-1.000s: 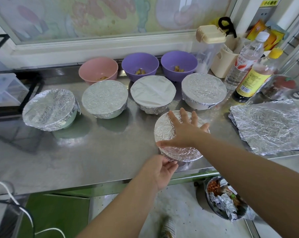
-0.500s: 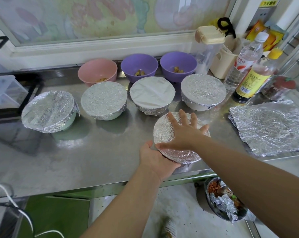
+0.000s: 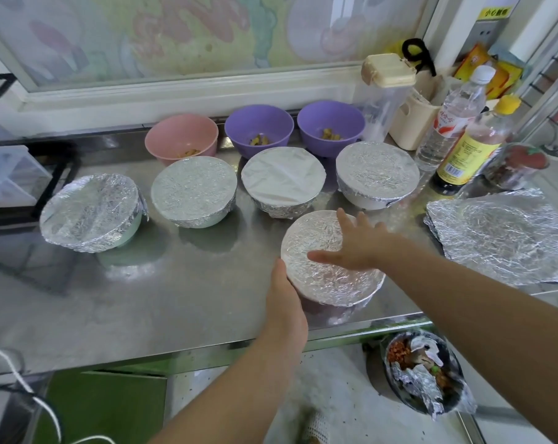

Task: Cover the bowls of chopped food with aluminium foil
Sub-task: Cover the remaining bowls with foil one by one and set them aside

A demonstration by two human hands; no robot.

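Observation:
A foil-covered bowl [image 3: 316, 274] stands near the front edge of the steel counter [image 3: 162, 299]. My right hand [image 3: 357, 245] lies flat on its foil top with fingers spread. My left hand [image 3: 284, 299] cups the bowl's left side, pressing the foil against the wall. Behind it stand several more foil-covered bowls [image 3: 194, 190] in a row. At the back a pink bowl [image 3: 181, 139] and two purple bowls [image 3: 258, 128] stand uncovered with chopped food inside. A loose crumpled foil sheet [image 3: 508, 235] lies at the right.
Bottles [image 3: 463, 149], a clear lidded jug [image 3: 383, 100] and a cream container stand at the back right. A bin [image 3: 425, 373] with foil scraps and food waste sits on the floor below the counter's edge. White cables run at the bottom left.
My left hand has risen from below the counter's edge to the bowl's left side. My right hand has slid slightly right on the foil top.

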